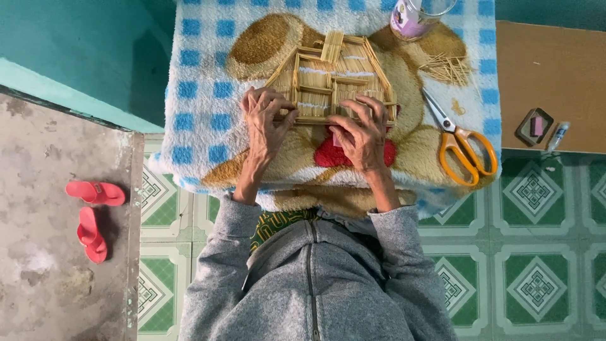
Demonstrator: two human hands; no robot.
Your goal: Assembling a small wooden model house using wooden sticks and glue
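Observation:
A small house model (331, 79) built of thin wooden sticks lies flat on a fluffy blue-and-white checked blanket (202, 82) with a brown bear picture. My left hand (266, 120) rests on the model's lower left edge, fingers spread and pressing on the sticks. My right hand (363, 129) lies on the lower right part, fingertips on the bottom edge. Neither hand lifts the model.
Orange-handled scissors (464, 142) lie to the right of the model. A loose pile of sticks (447, 68) and a clear jar (413, 16) sit at the upper right. A cardboard sheet (549, 76) holds a small box and a glue tube (558, 136). Red sandals (93, 215) lie on the floor at the left.

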